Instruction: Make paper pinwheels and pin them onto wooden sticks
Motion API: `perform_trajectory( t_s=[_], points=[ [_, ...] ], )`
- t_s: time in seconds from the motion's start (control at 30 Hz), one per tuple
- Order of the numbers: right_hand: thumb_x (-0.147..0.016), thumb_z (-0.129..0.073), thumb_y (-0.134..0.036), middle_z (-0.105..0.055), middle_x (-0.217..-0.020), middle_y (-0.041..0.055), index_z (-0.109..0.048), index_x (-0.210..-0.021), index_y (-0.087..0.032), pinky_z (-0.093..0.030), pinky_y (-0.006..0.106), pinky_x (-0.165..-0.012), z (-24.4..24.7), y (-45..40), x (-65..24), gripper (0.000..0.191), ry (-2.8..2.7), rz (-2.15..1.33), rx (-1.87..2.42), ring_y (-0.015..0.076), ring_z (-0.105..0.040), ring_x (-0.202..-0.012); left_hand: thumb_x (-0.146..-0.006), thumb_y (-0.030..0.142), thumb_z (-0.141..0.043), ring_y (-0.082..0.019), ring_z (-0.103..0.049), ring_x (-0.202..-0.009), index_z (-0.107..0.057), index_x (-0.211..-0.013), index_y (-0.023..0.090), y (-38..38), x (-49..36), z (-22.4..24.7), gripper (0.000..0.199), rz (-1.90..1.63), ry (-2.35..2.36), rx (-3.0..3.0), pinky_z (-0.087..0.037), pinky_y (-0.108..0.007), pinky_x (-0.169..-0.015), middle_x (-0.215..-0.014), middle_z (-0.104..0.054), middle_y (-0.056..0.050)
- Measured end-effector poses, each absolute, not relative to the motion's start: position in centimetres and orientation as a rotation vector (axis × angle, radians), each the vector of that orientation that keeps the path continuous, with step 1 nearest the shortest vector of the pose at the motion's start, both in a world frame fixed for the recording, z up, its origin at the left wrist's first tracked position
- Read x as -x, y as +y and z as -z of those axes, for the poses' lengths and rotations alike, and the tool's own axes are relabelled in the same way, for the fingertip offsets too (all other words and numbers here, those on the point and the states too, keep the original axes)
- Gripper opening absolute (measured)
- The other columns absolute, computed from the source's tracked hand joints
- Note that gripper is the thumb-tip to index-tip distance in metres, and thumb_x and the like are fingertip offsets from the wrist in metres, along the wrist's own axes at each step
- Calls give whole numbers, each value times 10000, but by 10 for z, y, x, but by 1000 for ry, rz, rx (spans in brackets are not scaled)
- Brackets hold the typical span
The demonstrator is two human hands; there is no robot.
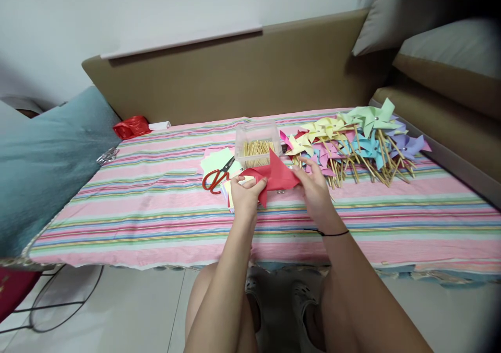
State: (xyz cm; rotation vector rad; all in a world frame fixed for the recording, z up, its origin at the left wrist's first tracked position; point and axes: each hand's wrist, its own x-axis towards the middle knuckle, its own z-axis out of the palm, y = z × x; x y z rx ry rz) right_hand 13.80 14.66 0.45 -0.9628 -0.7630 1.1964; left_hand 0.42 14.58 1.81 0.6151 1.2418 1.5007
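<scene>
A red sheet of paper (279,176), partly folded with pointed corners like a pinwheel's, is held up between my hands. My left hand (245,196) pinches its left part, thumb on top. My right hand (314,187) has thumb and a finger closed at its right tip, with other fingers raised. Just behind the paper stands a clear plastic box (256,131) of thin wooden sticks (256,152). To the left of my left hand, red-handled scissors (217,177) lie on pale green paper sheets (213,163). More paper under my left hand is partly hidden.
Several finished paper pinwheels (370,144) on sticks are heaped at the right. A striped cloth (156,207) covers the seat. A red plastic bag (132,127) and a white roll-like item (159,126) lie at the back left. A blue cushion (50,154) borders the left side.
</scene>
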Motion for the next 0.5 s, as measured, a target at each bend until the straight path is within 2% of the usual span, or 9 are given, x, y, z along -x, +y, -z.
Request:
perform_trajectory(
  t_s=[0.1, 0.2, 0.3, 0.5],
  points=[
    [-777, -673, -413, -717, -859, 3, -612, -1087, -299, -543, 302, -753, -1, 150, -161, 336, -1030, -1218, 940, 157, -681, -800, -483, 152, -786, -147, -617, -480, -312, -886, 225, 149, 7, -18, 626, -1433, 1266, -712, -500, -258, -511, -615, -661, 23],
    [-765, -688, -397, -721, -969, 38, -718, -937, -268, -539, 342, -810, 3, 152, -174, 217, -1315, -1195, 934, 193, -672, -900, -491, 158, -778, -147, -606, -453, -295, -882, 232, 150, 15, -16, 626, -1384, 1247, -800, -508, -275, -513, -601, -658, 31],
    [-743, -712, -393, -722, -927, 52, -753, -848, -248, -543, 362, -799, 5, 151, -176, 183, -1461, -1130, 953, 214, -661, -905, -472, 161, -782, -155, -603, -439, -298, -885, 233, 152, 19, -13, 640, -1327, 1248, -854, -506, -281, -507, -569, -634, 57],
    [-664, -791, -379, -699, -826, 37, -749, -795, -241, -551, 341, -764, 3, 149, -170, 195, -1434, -1180, 911, 185, -656, -809, -432, 168, -808, -148, -607, -465, -319, -879, 228, 153, 22, -8, 666, -1269, 1256, -901, -490, -242, -499, -551, -626, 58]
  ],
)
